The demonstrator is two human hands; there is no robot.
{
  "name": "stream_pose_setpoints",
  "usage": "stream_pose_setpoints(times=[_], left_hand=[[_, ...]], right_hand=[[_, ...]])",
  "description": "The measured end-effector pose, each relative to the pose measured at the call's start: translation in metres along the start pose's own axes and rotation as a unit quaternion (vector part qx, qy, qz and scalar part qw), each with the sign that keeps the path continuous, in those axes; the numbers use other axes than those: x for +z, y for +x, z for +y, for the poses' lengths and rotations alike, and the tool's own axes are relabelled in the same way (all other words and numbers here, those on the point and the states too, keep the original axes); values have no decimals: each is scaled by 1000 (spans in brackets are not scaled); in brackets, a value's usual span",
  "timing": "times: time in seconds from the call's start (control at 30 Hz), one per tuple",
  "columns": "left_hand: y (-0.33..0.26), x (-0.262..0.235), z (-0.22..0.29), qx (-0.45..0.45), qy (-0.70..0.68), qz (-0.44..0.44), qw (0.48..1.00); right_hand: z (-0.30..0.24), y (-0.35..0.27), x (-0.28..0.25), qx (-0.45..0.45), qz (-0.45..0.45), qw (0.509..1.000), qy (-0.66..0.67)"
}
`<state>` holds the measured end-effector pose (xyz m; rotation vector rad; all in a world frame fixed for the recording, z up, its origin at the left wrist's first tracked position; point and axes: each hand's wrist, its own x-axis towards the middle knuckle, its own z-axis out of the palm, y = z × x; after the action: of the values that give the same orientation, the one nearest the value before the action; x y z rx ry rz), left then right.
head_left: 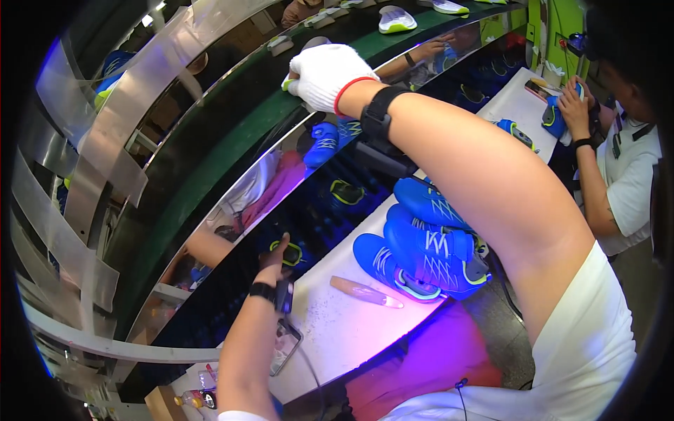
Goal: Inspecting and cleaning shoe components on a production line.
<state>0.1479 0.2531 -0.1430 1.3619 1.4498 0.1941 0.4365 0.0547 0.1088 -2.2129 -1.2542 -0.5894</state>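
Note:
In a white knitted glove with a red cuff, my right hand reaches up over the dark green conveyor belt. Its fingers are curled round a shoe sole; a lime edge shows at the fingertips and the rest is hidden. Down to the left, my bare left hand is at the dark opening below the belt. It is closed on a dark shoe with a lime collar, the thumb across it and the other fingers mostly hidden. Several blue shoes with pale laces lie piled on the white table below my right arm.
A tapered tan-and-clear strip lies on the table. Another dark shoe sits in the opening. White-and-lime soles rest along the belt. At the right, a co-worker's hands handle a blue shoe. Bottles stand at lower left.

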Motion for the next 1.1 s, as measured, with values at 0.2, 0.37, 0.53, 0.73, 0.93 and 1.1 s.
stream_pose_setpoints(times=[0.2,0.37,0.53,0.73,0.93,1.1], left_hand=[[41,-19,-33,12,-104,84,991],[-78,-71,-53,28,-355,-250,900],[-198,-57,-111,26,-294,-306,905],[-228,-52,-174,108,-172,-230,952],[-232,-10,-118,472,320,-20,821],[-238,27,-76,277,407,-50,869]], right_hand=[[-5,-4,-3,7,16,1000,15],[7,-6,-2,-23,19,999,15],[9,-5,-9,-22,-2,999,24],[-59,-129,-58,-297,125,937,132],[-70,-299,-112,-237,-23,916,324],[-74,-361,-82,-8,-148,916,372]])
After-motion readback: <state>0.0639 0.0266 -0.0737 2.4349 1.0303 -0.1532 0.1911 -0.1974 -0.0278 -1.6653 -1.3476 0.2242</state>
